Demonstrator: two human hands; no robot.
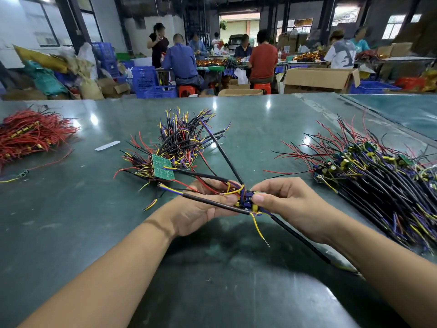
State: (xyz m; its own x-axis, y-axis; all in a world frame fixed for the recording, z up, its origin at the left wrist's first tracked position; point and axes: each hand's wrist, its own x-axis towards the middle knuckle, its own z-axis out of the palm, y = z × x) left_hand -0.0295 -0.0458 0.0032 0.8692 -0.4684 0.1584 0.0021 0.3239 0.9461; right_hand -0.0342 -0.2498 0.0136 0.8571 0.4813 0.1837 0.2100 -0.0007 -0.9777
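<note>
- Circuit board [247, 200], small and blue, sits at centre frame above the green table [71, 209], pinched between left hand [201, 209] and right hand [288, 204], probably so its black leads [227, 155] fan clear for sorting.
- Finished pile [378, 176] lies at right, wired heap [179, 147] behind.

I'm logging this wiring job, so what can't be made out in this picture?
Head view: small board, mostly covered by thumbs of the left hand and right hand; markings too small.
Head view: black wire pile, cut off by right edge.
Head view: red wire pile, cut off by left edge.
</note>
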